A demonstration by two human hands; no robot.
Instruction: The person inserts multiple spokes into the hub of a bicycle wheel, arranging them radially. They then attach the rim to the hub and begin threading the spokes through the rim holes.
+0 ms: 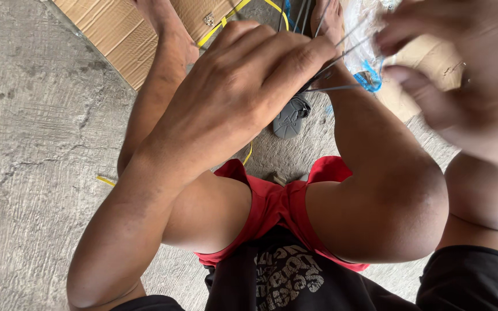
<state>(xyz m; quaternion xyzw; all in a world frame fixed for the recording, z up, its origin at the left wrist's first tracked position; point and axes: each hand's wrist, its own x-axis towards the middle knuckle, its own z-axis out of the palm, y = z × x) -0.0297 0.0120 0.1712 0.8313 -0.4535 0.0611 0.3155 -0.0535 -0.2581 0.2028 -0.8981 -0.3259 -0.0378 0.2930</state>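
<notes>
My left hand (243, 86) is closed around a bunch of thin grey strands (341, 57) that run up and to the right from its fingertips. My right hand (462, 75), blurred at the upper right, has its fingers curled at a clear plastic wrap with blue edging (367, 69) where the strands end. Whether it grips the wrap or the strands I cannot tell. Both hands are above my bare knees (399, 201), which stick out of red shorts (278, 201).
Rough grey concrete floor (41, 144) lies below. Flattened brown cardboard (116, 29) is at the top, with yellow strapping (220, 29) across it. A grey sandal (289, 118) rests between my legs. A short yellow strap piece (105, 181) lies on the floor at left.
</notes>
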